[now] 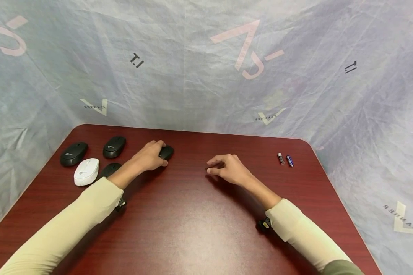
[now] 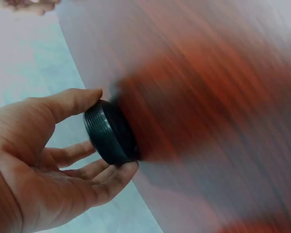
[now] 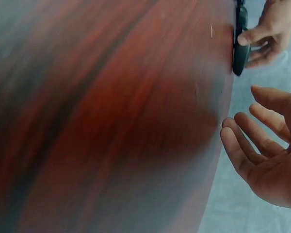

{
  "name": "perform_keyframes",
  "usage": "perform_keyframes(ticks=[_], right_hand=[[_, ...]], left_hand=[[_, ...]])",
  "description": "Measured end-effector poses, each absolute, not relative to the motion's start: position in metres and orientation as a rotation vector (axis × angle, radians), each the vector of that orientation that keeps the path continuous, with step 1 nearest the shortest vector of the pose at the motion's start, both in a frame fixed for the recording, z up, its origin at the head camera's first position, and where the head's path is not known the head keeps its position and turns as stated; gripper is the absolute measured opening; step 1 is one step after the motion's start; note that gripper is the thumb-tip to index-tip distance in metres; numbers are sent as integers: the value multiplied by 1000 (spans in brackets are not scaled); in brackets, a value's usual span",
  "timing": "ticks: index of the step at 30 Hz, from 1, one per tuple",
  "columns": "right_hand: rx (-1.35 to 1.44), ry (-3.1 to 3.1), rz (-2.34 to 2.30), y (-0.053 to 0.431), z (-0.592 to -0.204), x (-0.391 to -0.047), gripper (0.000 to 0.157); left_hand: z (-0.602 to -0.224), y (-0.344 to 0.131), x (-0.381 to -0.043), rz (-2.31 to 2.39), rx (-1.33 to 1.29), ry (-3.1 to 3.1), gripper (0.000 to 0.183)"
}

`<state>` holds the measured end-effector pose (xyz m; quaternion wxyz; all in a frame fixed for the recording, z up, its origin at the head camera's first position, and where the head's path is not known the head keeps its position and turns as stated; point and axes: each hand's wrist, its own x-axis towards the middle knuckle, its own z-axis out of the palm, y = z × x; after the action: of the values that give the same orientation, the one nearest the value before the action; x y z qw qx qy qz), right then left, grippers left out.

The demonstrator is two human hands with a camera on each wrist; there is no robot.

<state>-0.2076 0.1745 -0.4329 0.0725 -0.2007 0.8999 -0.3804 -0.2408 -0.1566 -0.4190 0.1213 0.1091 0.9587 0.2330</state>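
Note:
My left hand [image 1: 150, 156] grips a black computer mouse [image 1: 166, 152] on the dark red table, left of its middle. In the left wrist view, the thumb and fingertips pinch the ribbed sides of that mouse [image 2: 111, 133]. To the right of it, my right hand [image 1: 230, 169] hovers low over the table with nothing in it, its fingers and thumb bent loosely and apart. The right wrist view shows the same hand [image 3: 269, 150] with spread fingers, apart from the mouse [image 3: 241, 43] in the other hand.
At the left stand a black mouse [image 1: 73, 154], another black mouse [image 1: 114, 147], a white mouse [image 1: 86, 172] and a black mouse [image 1: 110, 170] partly hidden by my left arm. A black battery [image 1: 281, 158] and a blue battery [image 1: 290, 160] lie at the right. Printed cloth [image 1: 192, 76] encloses the table's back and sides.

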Motion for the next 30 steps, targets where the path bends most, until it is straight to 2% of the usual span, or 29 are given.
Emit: perform_keyframes(ticks=[15, 22, 30], right_hand=[[-676, 2666, -1153, 160, -437, -207, 33], [-828, 2605, -1226, 156, -435, -206, 41], [-1056, 2689, -1071, 155, -433, -201, 48]], left_hand=[[-425, -113, -224, 850, 431, 2753, 69], [-425, -99, -209, 1040, 431, 2669, 63], [-423, -91, -202, 1218, 455, 2548, 50]])
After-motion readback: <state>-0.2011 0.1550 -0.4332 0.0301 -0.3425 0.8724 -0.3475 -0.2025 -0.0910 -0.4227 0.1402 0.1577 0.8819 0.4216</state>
